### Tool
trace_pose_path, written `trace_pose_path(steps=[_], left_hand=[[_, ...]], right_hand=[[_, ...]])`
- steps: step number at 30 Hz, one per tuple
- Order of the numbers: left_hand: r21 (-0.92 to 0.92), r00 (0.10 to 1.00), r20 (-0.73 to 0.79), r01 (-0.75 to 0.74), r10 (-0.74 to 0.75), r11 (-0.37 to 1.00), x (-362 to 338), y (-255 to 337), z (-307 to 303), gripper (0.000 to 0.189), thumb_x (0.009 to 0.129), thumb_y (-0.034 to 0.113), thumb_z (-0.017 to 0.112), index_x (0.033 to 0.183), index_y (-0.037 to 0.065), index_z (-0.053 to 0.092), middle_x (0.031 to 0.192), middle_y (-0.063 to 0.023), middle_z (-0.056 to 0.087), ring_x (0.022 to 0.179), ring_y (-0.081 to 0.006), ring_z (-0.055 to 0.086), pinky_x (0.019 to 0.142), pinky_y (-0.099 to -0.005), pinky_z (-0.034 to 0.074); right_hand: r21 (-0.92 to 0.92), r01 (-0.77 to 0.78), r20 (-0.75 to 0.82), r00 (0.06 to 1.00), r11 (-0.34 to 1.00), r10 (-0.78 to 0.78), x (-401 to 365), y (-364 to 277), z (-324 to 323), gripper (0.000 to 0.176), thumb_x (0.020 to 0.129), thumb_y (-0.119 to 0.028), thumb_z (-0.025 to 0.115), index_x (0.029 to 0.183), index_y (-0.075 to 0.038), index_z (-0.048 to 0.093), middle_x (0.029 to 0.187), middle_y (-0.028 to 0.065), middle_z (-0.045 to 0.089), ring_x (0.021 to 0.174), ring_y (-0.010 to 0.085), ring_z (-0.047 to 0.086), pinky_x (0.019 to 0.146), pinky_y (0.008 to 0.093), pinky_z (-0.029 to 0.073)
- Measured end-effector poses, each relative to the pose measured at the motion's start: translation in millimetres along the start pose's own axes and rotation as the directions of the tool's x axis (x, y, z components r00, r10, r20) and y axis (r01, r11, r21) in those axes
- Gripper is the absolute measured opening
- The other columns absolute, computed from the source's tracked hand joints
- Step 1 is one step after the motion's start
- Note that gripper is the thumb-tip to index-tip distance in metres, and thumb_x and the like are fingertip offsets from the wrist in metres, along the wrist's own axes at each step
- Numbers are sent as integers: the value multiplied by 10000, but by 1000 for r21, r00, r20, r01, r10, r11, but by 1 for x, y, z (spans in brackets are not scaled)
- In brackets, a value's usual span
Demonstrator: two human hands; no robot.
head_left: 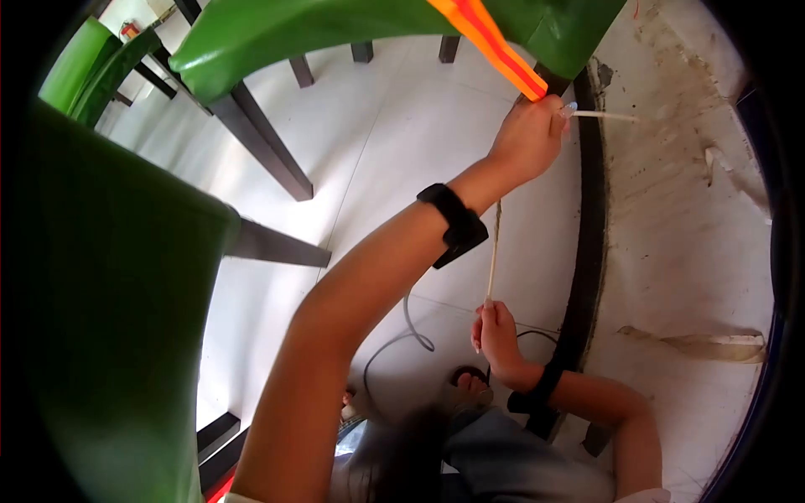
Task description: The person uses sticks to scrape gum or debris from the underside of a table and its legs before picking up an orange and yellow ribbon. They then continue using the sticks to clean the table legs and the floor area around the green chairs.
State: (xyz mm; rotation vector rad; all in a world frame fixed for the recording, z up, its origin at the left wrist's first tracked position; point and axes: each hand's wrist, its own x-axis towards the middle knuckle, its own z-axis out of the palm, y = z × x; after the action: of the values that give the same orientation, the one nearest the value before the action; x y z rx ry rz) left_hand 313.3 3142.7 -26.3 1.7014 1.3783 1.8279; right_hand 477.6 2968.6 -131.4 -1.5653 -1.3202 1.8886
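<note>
My left hand point(533, 138) is closed at the corner of a green chair seat point(335, 25), near the top of a dark chair leg. A short length of thin pale cord point(608, 115) sticks out of its fingers to the right. The lower end of an orange strap point(495, 46) with a red stripe meets the same hand from above. Below, my right hand point(496, 335) pinches a pale cord point(493, 256) that runs straight up behind my left wrist. Whether both lengths are one cord, I cannot tell. Each wrist wears a black band.
Another green chair back point(126, 293) fills the left side, its grey leg point(281, 243) on the pale tiled floor point(386, 168). A dark skirting strip point(591, 226) edges a stained wall point(671, 251) at right. A grey cable point(411, 323) loops near my feet.
</note>
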Motion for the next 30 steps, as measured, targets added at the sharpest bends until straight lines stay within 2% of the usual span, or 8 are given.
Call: trace_pose_path(steps=[6, 10, 13, 14, 17, 21, 25, 30], left_hand=[[244, 939, 146, 271, -312, 931, -133, -35, -59, 95, 776, 49, 475, 733, 48, 560, 846, -230, 525, 763, -366, 527, 668, -410, 439], [459, 802, 189, 438, -567, 773, -201, -38, -118, 168, 817, 122, 456, 703, 54, 560, 730, -175, 532, 721, -330, 541, 662, -377, 452], [607, 719, 160, 469, -677, 641, -231, -37, -148, 218, 850, 180, 432, 715, 67, 561, 742, -139, 554, 665, -298, 566, 612, -350, 459], [642, 720, 146, 452, -678, 619, -240, -41, -153, 204, 843, 175, 428, 730, 74, 566, 772, -127, 569, 640, -287, 579, 571, -343, 462], [112, 216, 12, 970, -976, 216, -257, -48, -157, 289, 886, 267, 399, 736, 77, 555, 798, -69, 600, 592, -208, 614, 517, -290, 475], [92, 15, 225, 995, -974, 37, -270, -36, -163, 382, 923, 390, 319, 876, 56, 499, 756, -105, 642, 599, -181, 626, 520, -265, 475], [-25, 60, 241, 998, -969, 56, -268, -20, -152, 362, 926, 357, 326, 859, 35, 477, 741, -132, 643, 509, -140, 576, 433, -246, 415], [-111, 271, 44, 958, -961, 265, -237, 5, -141, 357, 918, 305, 340, 711, 55, 489, 567, -46, 536, 405, -88, 438, 385, -206, 340]], right_hand=[[-427, -39, 454, 855, 903, 252, 8, -8, 8, 250, 864, -184, 406, 779, 24, 516, 540, 96, 523, 459, 201, 518, 444, 301, 413], [-659, 626, 701, 712, 417, 39, 9, -67, -1, 231, 809, -168, 449, 692, -12, 574, 601, 146, 565, 587, 308, 562, 551, 376, 442], [-492, 799, 834, 547, 346, -76, 2, -154, -4, 204, 794, -138, 458, 694, -9, 582, 586, 150, 549, 563, 294, 548, 546, 363, 434], [-546, 765, 798, 599, 341, -67, -4, -181, 0, 194, 793, -122, 460, 692, -8, 580, 563, 124, 539, 517, 245, 530, 513, 332, 421], [-678, 589, 673, 738, 439, 48, -3, -229, 9, 225, 865, -122, 453, 694, -12, 548, 496, 2, 467, 416, 60, 402, 395, 230, 325], [-765, 557, 564, 822, 324, -81, 19, -260, 7, 277, 895, -172, 424, 693, -11, 525, 438, -11, 399, 356, 59, 349, 353, 222, 280], [-592, 617, 519, 784, 519, -339, 55, -255, 27, 282, 891, -197, 396, 776, 21, 533, 461, 21, 430, 364, 88, 375, 363, 250, 313], [-323, 648, 497, 736, 689, -459, 55, -239, 102, 276, 855, -187, 392, 845, 38, 552, 492, 54, 477, 410, 114, 452, 398, 277, 376]])
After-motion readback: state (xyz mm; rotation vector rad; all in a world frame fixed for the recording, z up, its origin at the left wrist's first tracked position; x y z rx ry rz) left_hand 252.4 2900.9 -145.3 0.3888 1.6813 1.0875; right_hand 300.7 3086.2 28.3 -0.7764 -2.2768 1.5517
